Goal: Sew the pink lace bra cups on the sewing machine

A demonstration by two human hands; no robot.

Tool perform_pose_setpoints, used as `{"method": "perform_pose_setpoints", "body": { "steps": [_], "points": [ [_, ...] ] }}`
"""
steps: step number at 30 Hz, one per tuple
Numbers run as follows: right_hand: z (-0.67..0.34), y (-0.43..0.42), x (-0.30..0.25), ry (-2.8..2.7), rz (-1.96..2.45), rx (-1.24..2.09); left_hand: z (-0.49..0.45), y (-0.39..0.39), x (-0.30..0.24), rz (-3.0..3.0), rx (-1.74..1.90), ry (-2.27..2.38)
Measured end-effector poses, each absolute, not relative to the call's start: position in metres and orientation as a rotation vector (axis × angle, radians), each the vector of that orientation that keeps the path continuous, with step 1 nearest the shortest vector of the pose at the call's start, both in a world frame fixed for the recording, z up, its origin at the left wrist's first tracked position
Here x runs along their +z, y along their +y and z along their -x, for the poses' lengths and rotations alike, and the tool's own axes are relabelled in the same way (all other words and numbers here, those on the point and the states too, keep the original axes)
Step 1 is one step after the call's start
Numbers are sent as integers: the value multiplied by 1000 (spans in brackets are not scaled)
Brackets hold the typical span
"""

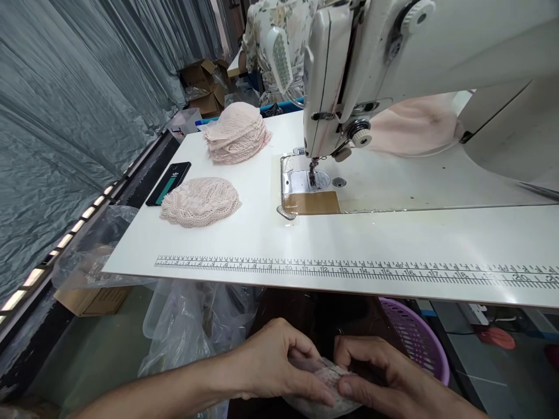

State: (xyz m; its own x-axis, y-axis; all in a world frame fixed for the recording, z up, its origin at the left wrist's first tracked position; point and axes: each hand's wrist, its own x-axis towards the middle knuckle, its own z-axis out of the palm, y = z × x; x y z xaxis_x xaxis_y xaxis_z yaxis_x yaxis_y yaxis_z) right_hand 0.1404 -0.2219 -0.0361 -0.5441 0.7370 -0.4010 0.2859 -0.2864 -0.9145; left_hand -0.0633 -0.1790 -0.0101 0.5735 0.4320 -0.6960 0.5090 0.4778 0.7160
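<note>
Below the table's front edge, my left hand (290,364) and my right hand (378,369) both pinch a pale lace cup piece (327,377). Fingers and thumbs press on its edge from either side, and its lower part runs toward the bottom of the view. On the white table stands a sewing machine (332,75) with its needle over the metal plate (301,181). A single pink lace cup (201,201) lies left of the plate. Behind it sits a stack of similar lace cups (238,132).
A phone (169,184) lies near the table's left edge. Pale pink fabric (413,125) rests under the machine arm. A printed ruler (349,272) runs along the front edge. Beneath are plastic bags (192,326) and a purple basket (419,334). Someone in floral clothing (279,35) is behind the machine.
</note>
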Motion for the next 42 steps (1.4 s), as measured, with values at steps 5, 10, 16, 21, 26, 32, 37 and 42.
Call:
{"method": "perform_pose_setpoints", "body": {
  "steps": [5, 10, 16, 21, 26, 32, 37, 42],
  "points": [
    [-146, -223, -43, -1556, 1249, 1973, 71, -178, -7, -1202, -108, 1044],
    [-141, -219, -43, -1558, 1177, 2116, 69, -177, -3, -1293, -122, 1013],
    [-135, -217, -40, -1519, 1215, 2139, 70, -177, -5, -1395, -139, 970],
    [-134, -218, -42, -1509, 1202, 2130, 72, -174, -7, -1454, -173, 966],
    [-136, -219, -41, -1525, 1258, 2113, 74, -175, -8, -1394, -172, 977],
    [-137, -224, -28, -1615, 1353, 2021, 79, -180, -2, -1450, -94, 866],
    [-131, -227, -27, -1521, 1405, 2042, 87, -182, -4, -1438, -111, 821],
    [-127, -222, -25, -1513, 1405, 2050, 82, -176, -4, -1264, -172, 880]
  ]
}}
